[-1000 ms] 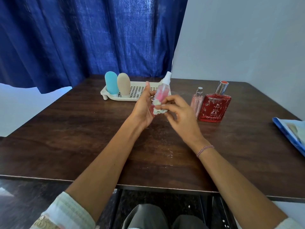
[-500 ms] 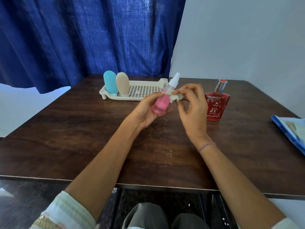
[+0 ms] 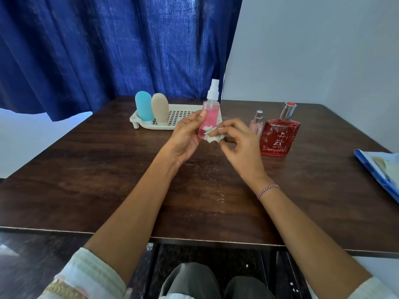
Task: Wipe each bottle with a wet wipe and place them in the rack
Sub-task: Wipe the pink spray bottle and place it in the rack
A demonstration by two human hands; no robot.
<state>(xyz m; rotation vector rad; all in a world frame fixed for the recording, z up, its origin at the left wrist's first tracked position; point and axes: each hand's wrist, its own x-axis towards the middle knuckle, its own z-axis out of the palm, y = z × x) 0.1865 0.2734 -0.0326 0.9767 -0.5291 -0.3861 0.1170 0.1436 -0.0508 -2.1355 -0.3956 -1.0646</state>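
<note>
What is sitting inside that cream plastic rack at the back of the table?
The cream slotted rack holds a blue rounded bottle and a beige rounded bottle, upright at its left end. Its right end is hidden behind the hand-held pink spray bottle.

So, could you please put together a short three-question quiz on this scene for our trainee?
1. True or false: the pink liquid spray bottle with the white nozzle is held upright in the left hand.
2. How many bottles stand in the cream perforated plastic rack?
3. The right hand presses the crumpled white wet wipe against: A) the square red glass perfume bottle; B) the spray bottle; C) the small pink glass bottle.

Key: 1 true; 2 two, the rounded blue bottle and the rounded beige bottle; 3 B.
</note>
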